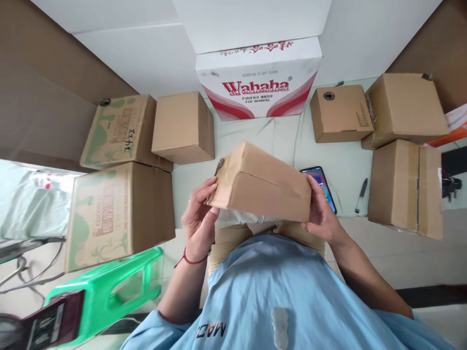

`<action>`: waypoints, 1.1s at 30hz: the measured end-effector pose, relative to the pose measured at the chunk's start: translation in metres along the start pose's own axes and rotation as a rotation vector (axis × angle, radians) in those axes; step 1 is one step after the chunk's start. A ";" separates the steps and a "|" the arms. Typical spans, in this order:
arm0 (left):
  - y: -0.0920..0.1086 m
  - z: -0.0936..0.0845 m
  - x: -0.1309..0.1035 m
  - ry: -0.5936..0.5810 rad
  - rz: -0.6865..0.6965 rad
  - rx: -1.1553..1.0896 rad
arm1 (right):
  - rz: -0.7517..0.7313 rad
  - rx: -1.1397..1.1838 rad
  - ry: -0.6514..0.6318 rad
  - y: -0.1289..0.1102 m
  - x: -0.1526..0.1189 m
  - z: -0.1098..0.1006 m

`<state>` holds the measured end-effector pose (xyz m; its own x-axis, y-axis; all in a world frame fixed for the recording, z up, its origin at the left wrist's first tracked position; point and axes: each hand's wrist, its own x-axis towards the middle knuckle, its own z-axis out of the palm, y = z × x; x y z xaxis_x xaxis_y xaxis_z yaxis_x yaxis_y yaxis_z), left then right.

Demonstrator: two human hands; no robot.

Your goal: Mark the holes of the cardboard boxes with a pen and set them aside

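Observation:
A brown cardboard box point(270, 194) is held up, tilted, between my two hands over the near edge of the pale cloth. My left hand point(200, 218) grips its left end, fingers at the taped, slightly torn-looking edge and thumb below; a red string is around the wrist. At the right end, my right hand point(323, 211) presses against the side with thumb and fingers. A phone point(323, 187) with a lit screen lies just beyond my right hand, partly hidden by it. Farther right, a black marker point(361, 196) rests on the cloth.
A white and red Wahaha carton point(260, 87) stands at the back. On the left are a plain box point(182, 126) and two green-printed cartons point(116, 131). Several brown boxes point(404, 107) stand on the right. A green plastic stool point(105, 291) is at the lower left.

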<state>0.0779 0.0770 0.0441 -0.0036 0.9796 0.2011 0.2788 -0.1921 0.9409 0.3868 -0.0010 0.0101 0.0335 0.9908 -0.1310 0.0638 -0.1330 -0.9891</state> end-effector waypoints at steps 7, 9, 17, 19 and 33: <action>0.019 -0.003 -0.003 0.017 0.401 0.173 | 0.059 0.243 0.015 0.022 0.003 0.014; 0.018 0.000 -0.003 0.105 0.420 0.204 | 0.051 0.247 -0.003 0.022 0.004 0.014; 0.038 -0.013 -0.005 -0.020 0.300 0.256 | 0.062 0.254 -0.044 0.021 -0.001 0.016; 0.042 -0.018 -0.003 -0.050 0.281 0.321 | 0.033 0.269 -0.065 0.022 -0.004 0.017; -0.006 -0.026 0.023 0.152 -0.333 -0.197 | -0.044 0.446 -0.283 0.032 -0.017 0.031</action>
<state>0.0511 0.0995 0.0501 -0.2089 0.9729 -0.0991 0.0490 0.1116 0.9925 0.3570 -0.0215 -0.0218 -0.2342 0.9713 -0.0404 -0.3736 -0.1283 -0.9187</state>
